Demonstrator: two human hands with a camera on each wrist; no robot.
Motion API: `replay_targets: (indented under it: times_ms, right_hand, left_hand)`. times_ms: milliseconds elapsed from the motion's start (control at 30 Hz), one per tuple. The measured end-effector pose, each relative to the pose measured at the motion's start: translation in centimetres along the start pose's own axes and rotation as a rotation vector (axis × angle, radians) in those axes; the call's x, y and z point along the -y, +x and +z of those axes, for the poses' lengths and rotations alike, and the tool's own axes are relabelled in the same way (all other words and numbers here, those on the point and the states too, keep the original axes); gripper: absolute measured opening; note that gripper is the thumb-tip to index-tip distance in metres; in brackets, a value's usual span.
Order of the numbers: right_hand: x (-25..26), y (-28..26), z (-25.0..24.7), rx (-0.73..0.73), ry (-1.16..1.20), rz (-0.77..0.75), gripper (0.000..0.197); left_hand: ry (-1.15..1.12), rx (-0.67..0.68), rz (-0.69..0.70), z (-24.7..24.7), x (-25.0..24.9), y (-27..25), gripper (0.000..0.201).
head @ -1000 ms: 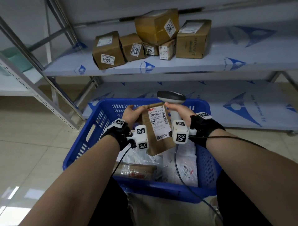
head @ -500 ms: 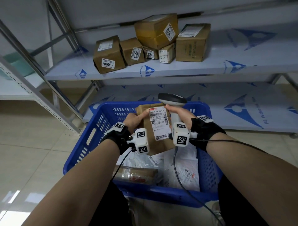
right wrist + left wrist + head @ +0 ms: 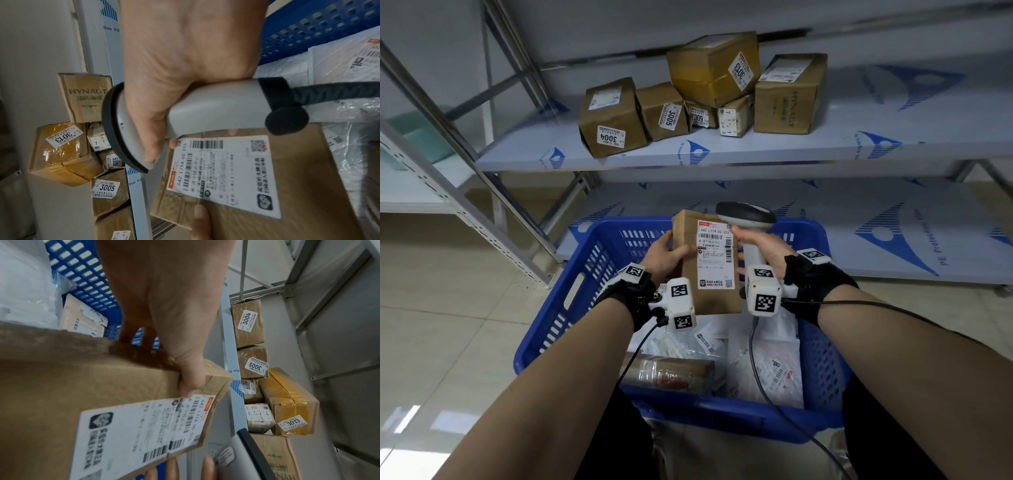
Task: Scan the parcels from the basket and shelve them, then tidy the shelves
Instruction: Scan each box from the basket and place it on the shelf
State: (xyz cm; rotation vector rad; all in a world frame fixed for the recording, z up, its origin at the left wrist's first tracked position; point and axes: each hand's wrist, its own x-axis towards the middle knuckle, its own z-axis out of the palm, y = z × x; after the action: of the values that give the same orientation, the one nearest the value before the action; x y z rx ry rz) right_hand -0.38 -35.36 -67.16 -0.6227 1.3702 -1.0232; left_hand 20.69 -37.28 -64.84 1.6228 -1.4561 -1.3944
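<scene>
My left hand [image 3: 664, 255] grips a brown cardboard parcel [image 3: 714, 299] by its left edge, thumb on the front, holding it upright above the blue basket [image 3: 541, 329]. Its white shipping label [image 3: 715, 255] faces me. My right hand [image 3: 758, 245] is wrapped round the handle of a grey barcode scanner [image 3: 748, 214], whose head sits just right of the parcel's top; fingertips touch the parcel's right edge. In the left wrist view the thumb [image 3: 191, 382] presses the parcel [image 3: 61, 386] near its label. In the right wrist view the scanner [image 3: 205, 110] lies over the label [image 3: 222, 172].
The basket holds white plastic mailers [image 3: 767, 363] and a taped brown parcel [image 3: 671, 375]. Several numbered cardboard boxes [image 3: 613, 118] crowd the middle shelf [image 3: 893, 144]. The lower shelf [image 3: 893, 240] lies behind the basket. Shelf uprights [image 3: 448, 192] slant at the left. The scanner cable [image 3: 774, 394] trails toward me.
Both hands have lifted the parcel and the scanner slightly higher above the basket, and the parcel now stands more upright. The grips are the same.
</scene>
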Motion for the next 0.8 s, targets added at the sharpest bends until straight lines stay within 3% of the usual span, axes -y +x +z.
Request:
replay_targets:
  times_ms: [33, 133, 200, 400, 800]
  right_hand:
    - [0.3, -0.4, 0.3, 0.005, -0.001, 0.006, 0.111]
    - [1.6, -3.8, 1.3, 0.077, 0.048, 0.029, 0.052]
    - [1.6, -4.2, 1.2, 0.118, 0.046, 0.02, 0.033]
    - [1.6, -4.2, 1.4, 0.127, 0.028, 0.031, 0.011]
    - [1.4, -4.3, 1.6, 0.126, -0.042, 0.047, 0.009]
  left_hand:
    - [-0.013, -0.028, 0.008, 0.0, 0.1, 0.1, 0.071]
    - [-0.083, -0.079, 0.035, -0.1, 0.1, 0.1, 0.061]
    - [-0.108, -0.107, 0.05, -0.1, -0.1, 0.0, 0.052]
    - [-0.157, -0.162, 0.038, -0.7, 0.2, 0.2, 0.052]
    - [-0.157, -0.149, 0.041, -0.6, 0.1, -0.1, 0.052]
